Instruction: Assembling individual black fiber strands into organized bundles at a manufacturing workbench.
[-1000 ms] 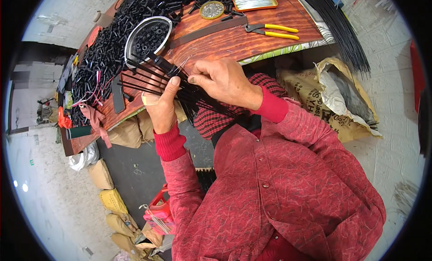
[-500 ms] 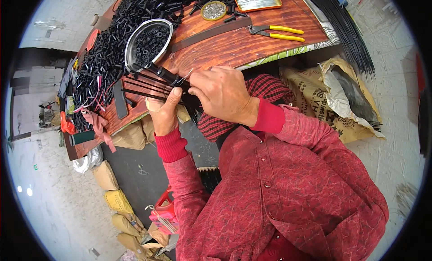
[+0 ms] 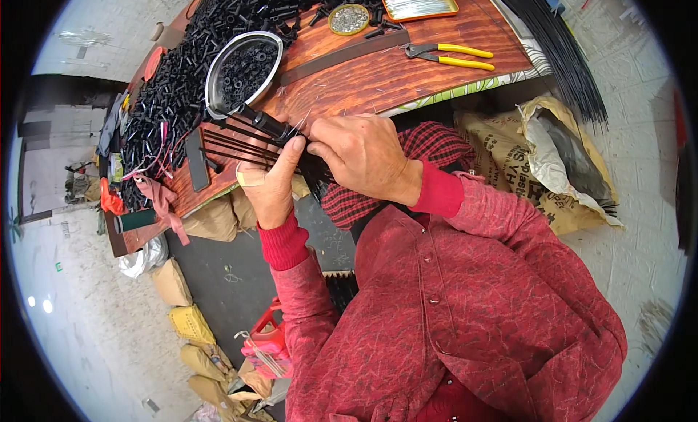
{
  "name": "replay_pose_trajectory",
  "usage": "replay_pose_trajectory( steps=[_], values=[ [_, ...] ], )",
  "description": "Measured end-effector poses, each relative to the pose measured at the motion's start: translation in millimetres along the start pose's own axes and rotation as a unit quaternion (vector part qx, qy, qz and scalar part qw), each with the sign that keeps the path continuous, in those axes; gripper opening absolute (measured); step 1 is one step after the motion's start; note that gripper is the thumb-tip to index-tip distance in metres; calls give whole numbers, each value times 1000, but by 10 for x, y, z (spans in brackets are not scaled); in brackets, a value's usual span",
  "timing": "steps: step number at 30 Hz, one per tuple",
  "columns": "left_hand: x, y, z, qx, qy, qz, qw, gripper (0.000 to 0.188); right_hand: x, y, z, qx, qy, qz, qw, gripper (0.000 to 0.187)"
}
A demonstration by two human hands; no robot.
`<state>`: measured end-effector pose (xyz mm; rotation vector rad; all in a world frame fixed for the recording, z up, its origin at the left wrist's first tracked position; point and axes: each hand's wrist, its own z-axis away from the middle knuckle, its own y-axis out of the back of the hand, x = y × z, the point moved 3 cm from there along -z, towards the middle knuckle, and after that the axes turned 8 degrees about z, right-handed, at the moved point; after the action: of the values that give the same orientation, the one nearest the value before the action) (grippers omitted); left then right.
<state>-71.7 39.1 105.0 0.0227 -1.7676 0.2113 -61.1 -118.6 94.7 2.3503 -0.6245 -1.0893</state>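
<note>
My left hand (image 3: 270, 189) is closed round a bundle of thin black rods (image 3: 236, 144), its thumb pressed along them. A light bandage (image 3: 251, 178) is wrapped on that hand. Along the rods lies a black tubular fitting (image 3: 267, 124), pointing up and left. My right hand (image 3: 363, 157) is closed against the fitting's near end, fingers pinched together. Thin silvery wire ends (image 3: 302, 121) stick up between the two hands. What exactly the right fingertips grip is hidden. Black strands (image 3: 314, 176) hang below the hands, over my checked red-and-black lap cloth (image 3: 349, 205).
On the wooden table (image 3: 342, 80) are heaped black fittings (image 3: 167, 95), a metal bowl (image 3: 280, 45) of small black rings, a dark flat bar (image 3: 342, 57), yellow-handled pliers (image 3: 462, 55), a tray of wires (image 3: 420, 5) and a round dish (image 3: 347, 19). An open sack (image 3: 502, 153) stands right.
Both hands stay closed at the bundle and have shifted slightly right. The left hand has turned a little, showing more of its bandage. The view has also moved slightly.
</note>
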Motion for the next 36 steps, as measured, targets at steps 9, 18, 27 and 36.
replay_pose_trajectory(
  steps=[9,18,27,36],
  values=[
    [72,27,100,-46,-14,69,996,41,-62,103,154,-5,0,-33,999,16],
    [13,163,155,-53,-35,107,992,47,-154,111,170,-40,-19,-49,998,15],
    [-6,180,91,-96,-24,90,991,49,-134,149,84,-39,16,-72,996,17],
    [56,239,-118,-88,-22,122,988,55,-41,134,-214,-52,-96,-313,943,15]
  ],
)
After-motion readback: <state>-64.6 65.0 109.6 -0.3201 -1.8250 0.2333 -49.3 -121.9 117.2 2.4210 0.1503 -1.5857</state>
